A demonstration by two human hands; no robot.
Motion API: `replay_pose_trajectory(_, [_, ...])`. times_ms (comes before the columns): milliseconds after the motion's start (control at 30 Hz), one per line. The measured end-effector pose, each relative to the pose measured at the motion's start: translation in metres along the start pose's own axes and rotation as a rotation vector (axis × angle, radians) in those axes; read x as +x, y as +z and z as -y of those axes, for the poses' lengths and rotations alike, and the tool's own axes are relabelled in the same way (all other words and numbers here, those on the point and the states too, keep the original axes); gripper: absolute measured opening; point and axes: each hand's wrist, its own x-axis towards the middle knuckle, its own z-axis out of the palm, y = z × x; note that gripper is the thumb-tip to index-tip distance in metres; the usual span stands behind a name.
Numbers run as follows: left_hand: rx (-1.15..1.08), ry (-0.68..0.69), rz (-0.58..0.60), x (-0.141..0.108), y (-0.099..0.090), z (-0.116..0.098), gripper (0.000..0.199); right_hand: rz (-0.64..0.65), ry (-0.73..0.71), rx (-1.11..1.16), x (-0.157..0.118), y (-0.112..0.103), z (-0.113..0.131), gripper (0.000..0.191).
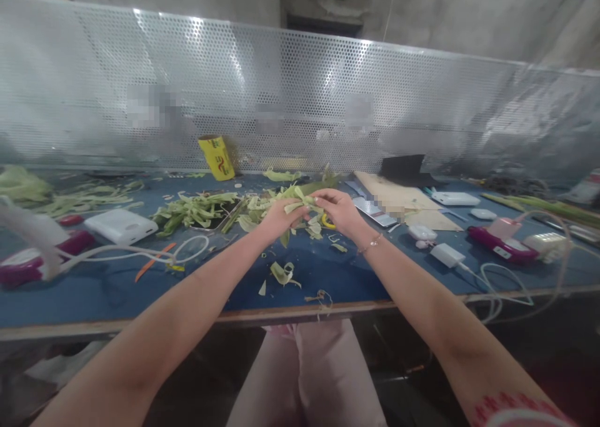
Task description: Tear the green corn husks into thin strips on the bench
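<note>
Over the middle of the blue table, my left hand [280, 217] and my right hand [341, 212] meet with bent fingers. Between their fingertips they pinch a pale green leafy strip [302, 200] that looks like plant husk. More green husk pieces [250, 217] lie loose under and beside my left hand. Further left is a heaped bundle of green strips [199, 211]. Close by my right hand, a yellow ring-shaped thing [328, 221] is partly hidden. Nearer the front edge, a curled husk scrap [284, 274] rests on the tabletop [187, 296].
Behind the table stands a perforated metal screen [300, 89], with a yellow can [217, 157] before it. A phone [375, 211] and brown cardboard [398, 189] lie to the right. Purple power strips [501, 244], white adapters [447, 256] and cables occupy both sides.
</note>
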Motion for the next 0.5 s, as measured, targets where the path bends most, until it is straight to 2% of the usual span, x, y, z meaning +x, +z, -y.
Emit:
replay_pose_trajectory(167, [0.058,-0.023,-0.027,0.001,0.001,-0.003,0.025,0.017,0.095,0.057,-0.001,0.002,0.006,0.021])
replay_pose_trajectory(500, [0.222,0.000,-0.024,-0.002,-0.002,-0.011,0.026,0.058,0.073,-0.019,0.000,-0.002,-0.004,0.022])
